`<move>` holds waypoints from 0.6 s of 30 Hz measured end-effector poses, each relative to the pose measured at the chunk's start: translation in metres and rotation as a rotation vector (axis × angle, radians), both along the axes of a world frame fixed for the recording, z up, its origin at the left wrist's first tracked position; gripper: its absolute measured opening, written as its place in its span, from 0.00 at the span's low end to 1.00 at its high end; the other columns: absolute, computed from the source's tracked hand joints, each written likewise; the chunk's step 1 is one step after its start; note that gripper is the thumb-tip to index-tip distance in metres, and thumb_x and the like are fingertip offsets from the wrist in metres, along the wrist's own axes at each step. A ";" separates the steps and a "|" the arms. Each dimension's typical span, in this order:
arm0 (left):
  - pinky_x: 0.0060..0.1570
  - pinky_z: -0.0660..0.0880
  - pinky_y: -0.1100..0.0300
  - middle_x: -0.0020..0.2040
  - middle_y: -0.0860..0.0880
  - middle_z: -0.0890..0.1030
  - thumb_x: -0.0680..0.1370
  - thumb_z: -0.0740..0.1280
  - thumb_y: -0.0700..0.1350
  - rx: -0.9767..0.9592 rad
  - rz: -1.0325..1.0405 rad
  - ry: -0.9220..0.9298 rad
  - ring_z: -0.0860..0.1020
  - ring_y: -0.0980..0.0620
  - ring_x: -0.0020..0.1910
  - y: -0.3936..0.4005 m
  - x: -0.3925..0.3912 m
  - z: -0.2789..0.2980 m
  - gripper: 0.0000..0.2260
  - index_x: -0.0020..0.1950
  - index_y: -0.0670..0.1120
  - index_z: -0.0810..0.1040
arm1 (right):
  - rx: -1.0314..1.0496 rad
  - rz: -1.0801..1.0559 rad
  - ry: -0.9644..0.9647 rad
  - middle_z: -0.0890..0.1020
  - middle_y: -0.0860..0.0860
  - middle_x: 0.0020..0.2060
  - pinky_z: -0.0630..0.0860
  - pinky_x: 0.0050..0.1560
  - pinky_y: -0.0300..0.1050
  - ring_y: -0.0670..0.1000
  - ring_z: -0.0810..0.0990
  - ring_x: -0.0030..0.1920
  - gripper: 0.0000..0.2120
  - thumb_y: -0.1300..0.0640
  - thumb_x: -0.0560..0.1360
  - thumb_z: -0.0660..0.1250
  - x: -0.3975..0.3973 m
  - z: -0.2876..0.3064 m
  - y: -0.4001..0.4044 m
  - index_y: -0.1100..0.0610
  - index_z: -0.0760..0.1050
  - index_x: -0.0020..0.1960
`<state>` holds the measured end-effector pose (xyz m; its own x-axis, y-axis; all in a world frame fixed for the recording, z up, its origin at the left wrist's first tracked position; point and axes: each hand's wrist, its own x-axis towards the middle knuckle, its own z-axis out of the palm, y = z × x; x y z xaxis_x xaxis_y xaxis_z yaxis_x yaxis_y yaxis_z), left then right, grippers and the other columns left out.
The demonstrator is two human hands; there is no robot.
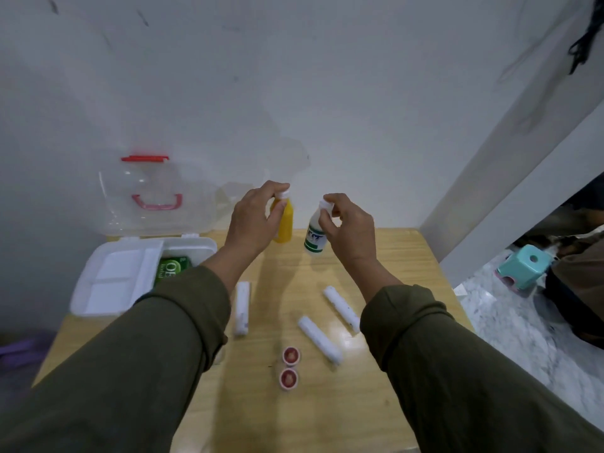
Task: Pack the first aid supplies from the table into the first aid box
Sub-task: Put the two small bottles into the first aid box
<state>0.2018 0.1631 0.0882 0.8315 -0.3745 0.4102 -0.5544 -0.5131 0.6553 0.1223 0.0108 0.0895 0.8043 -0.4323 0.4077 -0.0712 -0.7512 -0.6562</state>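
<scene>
While both hands hold bottles by the neck, the step in hand looks like carrying them to the box (98, 289), which stands open at the counter's (376, 256) far left corner. The left hand (251, 220) has its grip clamped on the yellow bottle (283, 223); the right hand (351, 223) pinches the white bottle (315, 238) at its cap. Both hang right of the box. Keep them upright and go one at a time: smooth plastic slips. Three soft white rolls (318, 338) and two small red-centred tins (291, 355) lie right of the box, nearer the person. A green packet (171, 268) already sits inside the box.
</scene>
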 end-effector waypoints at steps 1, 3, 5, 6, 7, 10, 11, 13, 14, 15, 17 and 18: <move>0.50 0.68 0.62 0.56 0.50 0.81 0.78 0.64 0.45 -0.001 0.001 -0.008 0.78 0.50 0.56 0.011 0.004 0.006 0.12 0.61 0.50 0.75 | 0.010 -0.003 -0.015 0.83 0.56 0.43 0.71 0.44 0.39 0.53 0.80 0.45 0.12 0.59 0.74 0.65 0.002 0.006 0.013 0.57 0.76 0.57; 0.51 0.71 0.59 0.56 0.49 0.81 0.78 0.64 0.45 -0.008 -0.003 -0.011 0.78 0.49 0.56 0.034 0.010 0.018 0.12 0.61 0.49 0.75 | 0.028 -0.009 -0.038 0.83 0.56 0.43 0.74 0.45 0.41 0.54 0.81 0.45 0.12 0.58 0.74 0.66 0.007 0.017 0.039 0.57 0.76 0.56; 0.50 0.74 0.57 0.55 0.48 0.81 0.78 0.65 0.45 -0.040 -0.001 0.012 0.79 0.49 0.56 0.056 0.015 0.027 0.12 0.61 0.49 0.76 | 0.048 -0.014 -0.055 0.83 0.56 0.43 0.77 0.47 0.45 0.54 0.81 0.45 0.12 0.58 0.74 0.66 0.013 0.025 0.064 0.58 0.76 0.56; 0.50 0.74 0.58 0.55 0.48 0.82 0.78 0.65 0.44 -0.064 0.002 0.030 0.79 0.49 0.55 0.068 0.018 0.030 0.12 0.61 0.49 0.76 | 0.056 -0.016 -0.063 0.83 0.56 0.43 0.78 0.47 0.46 0.54 0.81 0.45 0.12 0.58 0.73 0.66 0.015 0.028 0.078 0.58 0.76 0.56; 0.49 0.74 0.59 0.54 0.48 0.82 0.78 0.65 0.44 -0.085 0.005 0.047 0.79 0.50 0.55 0.079 0.020 0.031 0.11 0.61 0.49 0.76 | 0.063 -0.014 -0.067 0.83 0.56 0.43 0.78 0.47 0.47 0.54 0.81 0.45 0.11 0.58 0.73 0.67 0.018 0.031 0.091 0.58 0.76 0.56; 0.51 0.73 0.61 0.54 0.48 0.82 0.78 0.65 0.43 -0.116 0.018 0.085 0.79 0.51 0.54 0.103 0.023 0.031 0.11 0.60 0.49 0.76 | 0.081 -0.002 -0.058 0.83 0.57 0.45 0.79 0.48 0.48 0.54 0.81 0.45 0.12 0.58 0.73 0.67 0.023 0.033 0.120 0.58 0.76 0.56; 0.51 0.72 0.61 0.54 0.48 0.82 0.77 0.65 0.43 -0.123 0.020 0.095 0.79 0.51 0.54 0.111 0.024 0.029 0.11 0.60 0.49 0.76 | 0.084 0.002 -0.052 0.83 0.57 0.45 0.80 0.48 0.48 0.54 0.81 0.45 0.12 0.58 0.73 0.67 0.025 0.033 0.129 0.58 0.76 0.56; 0.52 0.72 0.61 0.54 0.48 0.82 0.77 0.66 0.43 -0.131 0.023 0.117 0.79 0.51 0.54 0.124 0.027 0.024 0.11 0.60 0.49 0.76 | 0.086 0.008 -0.048 0.83 0.57 0.44 0.80 0.48 0.50 0.54 0.81 0.45 0.11 0.58 0.73 0.67 0.028 0.031 0.145 0.58 0.76 0.55; 0.53 0.73 0.61 0.54 0.48 0.82 0.78 0.65 0.43 -0.134 0.021 0.129 0.79 0.51 0.54 0.130 0.028 0.021 0.11 0.60 0.49 0.76 | 0.090 0.010 -0.047 0.83 0.57 0.43 0.80 0.48 0.51 0.54 0.81 0.45 0.11 0.58 0.72 0.68 0.030 0.029 0.152 0.58 0.77 0.55; 0.53 0.72 0.61 0.55 0.48 0.82 0.78 0.65 0.43 -0.139 0.017 0.141 0.79 0.51 0.55 0.135 0.028 0.018 0.11 0.60 0.49 0.76 | 0.096 0.013 -0.044 0.83 0.57 0.43 0.79 0.48 0.52 0.54 0.81 0.44 0.11 0.58 0.72 0.68 0.032 0.027 0.157 0.58 0.77 0.54; 0.53 0.72 0.62 0.56 0.48 0.81 0.78 0.65 0.43 -0.144 0.015 0.165 0.79 0.51 0.55 0.144 0.029 0.014 0.11 0.60 0.48 0.76 | 0.098 0.022 -0.031 0.83 0.57 0.42 0.79 0.48 0.53 0.55 0.81 0.44 0.11 0.59 0.72 0.68 0.035 0.022 0.168 0.58 0.77 0.54; 0.52 0.71 0.62 0.56 0.48 0.81 0.78 0.65 0.43 -0.142 0.018 0.176 0.78 0.51 0.55 0.147 0.029 0.011 0.11 0.60 0.48 0.76 | 0.096 0.029 -0.024 0.83 0.57 0.42 0.79 0.47 0.53 0.55 0.81 0.44 0.11 0.59 0.72 0.68 0.036 0.020 0.172 0.58 0.77 0.54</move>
